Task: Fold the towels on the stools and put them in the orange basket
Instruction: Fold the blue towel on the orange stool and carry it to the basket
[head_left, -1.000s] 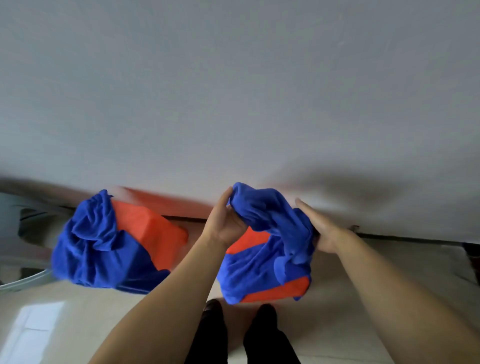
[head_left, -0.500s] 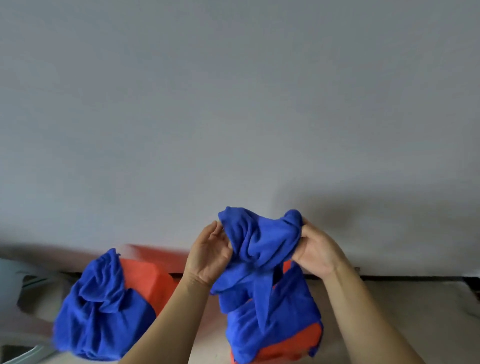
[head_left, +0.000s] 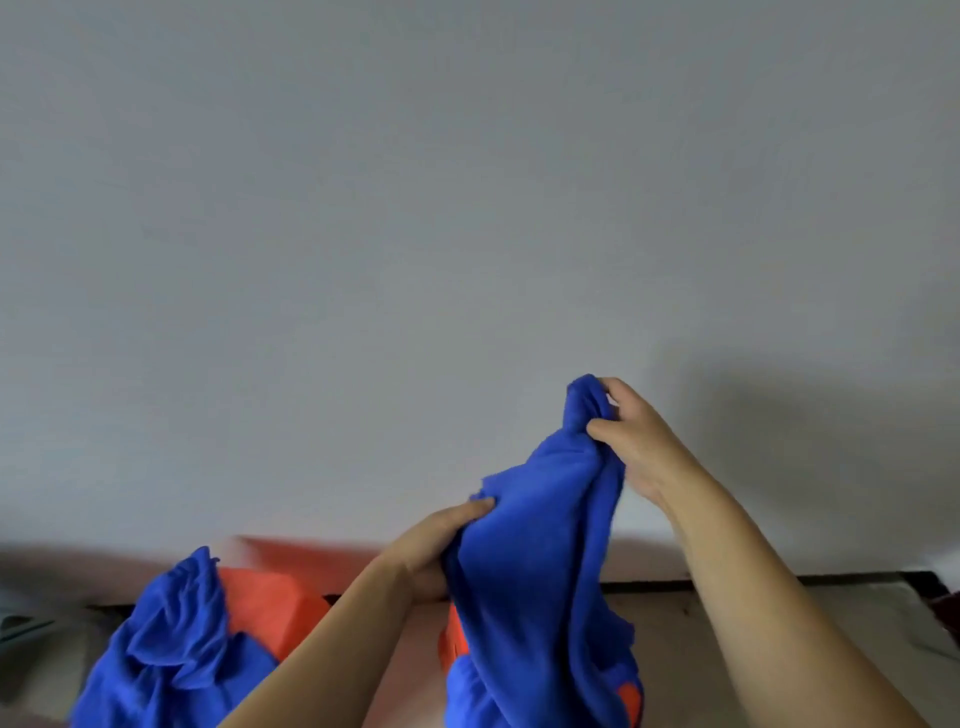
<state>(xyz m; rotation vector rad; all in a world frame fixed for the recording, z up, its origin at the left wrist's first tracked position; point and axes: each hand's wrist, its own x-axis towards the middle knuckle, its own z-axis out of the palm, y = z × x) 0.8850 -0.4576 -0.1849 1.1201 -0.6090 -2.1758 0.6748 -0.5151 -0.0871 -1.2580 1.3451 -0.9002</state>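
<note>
The blue towel (head_left: 540, 551) you are working on hangs lifted in front of the grey wall (head_left: 415, 208), held up between both your hands. Your right hand (head_left: 631, 441) pinches a bunched top corner of it, thumb and fingers curled round the cloth at the highest point. Your left hand (head_left: 436, 545) sits lower and to the left of that corner, fingers wrapped into the towel's edge, gripping it. From the two grips the cloth drapes down in loose folds, and its lower end reaches the orange stool (head_left: 457, 644) directly below; whether it rests on the seat or only hangs before it, you cannot tell. A little orange shows through at the towel's lower right.

To the left of that stool, a second orange stool (head_left: 265, 603) carries another blue towel (head_left: 171, 649), crumpled and unfolded, heaped over its near side. Behind both stools the floor (head_left: 675, 649) meets the wall along a dark baseboard (head_left: 727, 582).
</note>
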